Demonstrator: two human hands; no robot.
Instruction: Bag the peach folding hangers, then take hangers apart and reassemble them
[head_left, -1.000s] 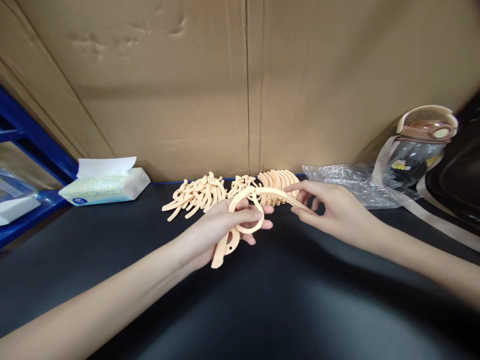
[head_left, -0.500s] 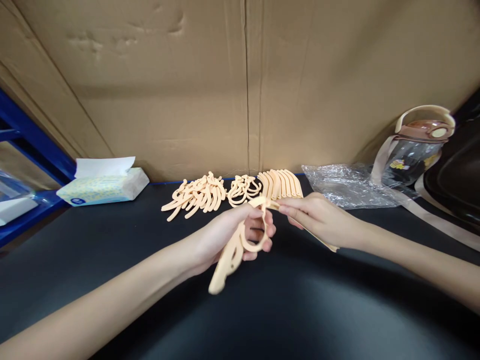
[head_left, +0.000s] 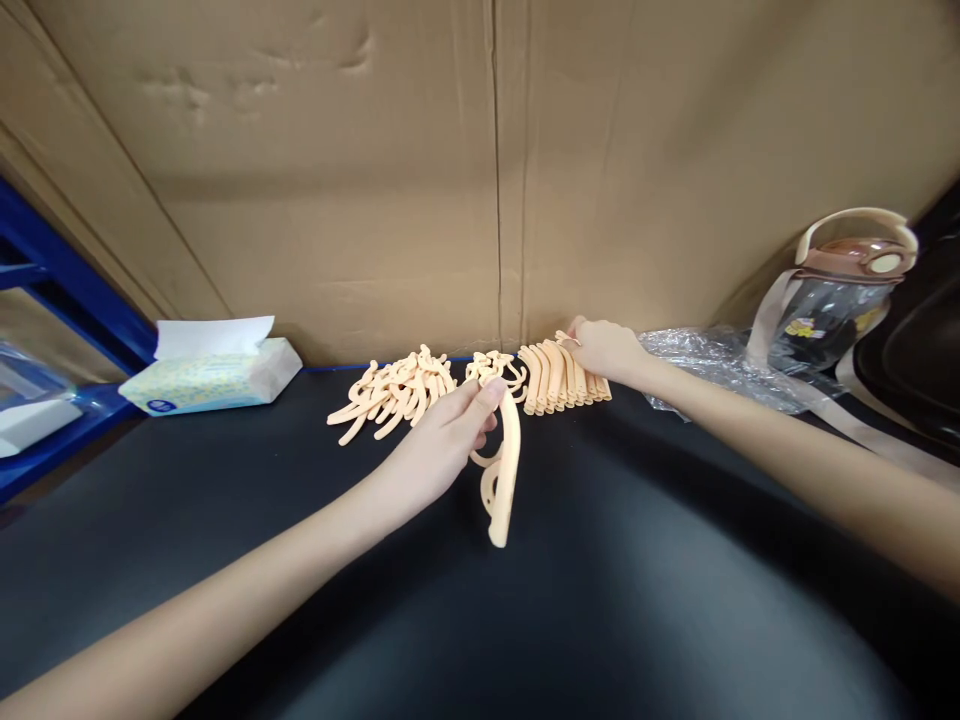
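My left hand [head_left: 442,440] is closed, thumb and fingers pinching the top of a peach plastic folding-hanger assembly [head_left: 508,470]. Its curved arm hangs down over the black table, with a ring and a notched piece partly hidden behind it. Farther back, my right hand [head_left: 604,350] reaches to the right end of a row of curved hanger arms [head_left: 551,375]. Its fingertips are bent together around the upper end of one arm. The hand hides part of that grip.
A pile of curved peach pieces [head_left: 397,390] and a small heap of hooks [head_left: 491,365] lie left of the row. A tissue pack [head_left: 214,385] sits at the left, clear plastic wrap [head_left: 697,365] and a strapped bottle [head_left: 832,310] at the right. Cardboard [head_left: 360,200] stands behind.
My right hand has left the assembly and moved back to the row of arms. My left hand has turned the assembly, so its curved arm now hangs nearly upright in front.
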